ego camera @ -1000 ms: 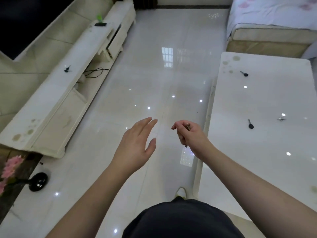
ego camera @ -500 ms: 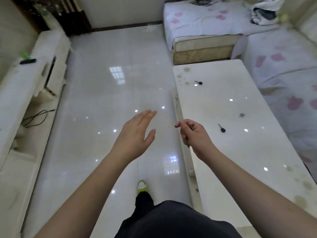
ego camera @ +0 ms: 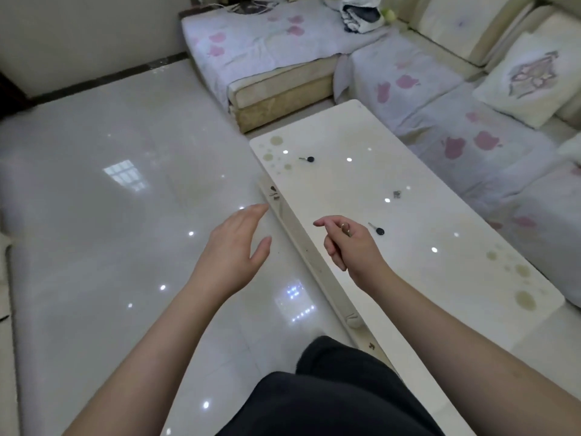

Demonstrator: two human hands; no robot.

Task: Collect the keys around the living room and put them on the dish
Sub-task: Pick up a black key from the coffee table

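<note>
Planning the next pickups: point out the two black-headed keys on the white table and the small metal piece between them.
Near black-headed key [ego camera: 379,231], head view, on its black head.
Far black-headed key [ego camera: 310,159], head view, on its black head.
Small grey metal piece [ego camera: 396,193], head view, on its middle.

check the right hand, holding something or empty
Holding. The right hand has its fingers curled around a small metal piece, likely a key, whose tip shows above them.

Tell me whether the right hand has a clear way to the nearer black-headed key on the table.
Probably yes. The key lies in the open on the table just past the right hand, nothing between, though its fingers already pinch a small metal item.
</note>
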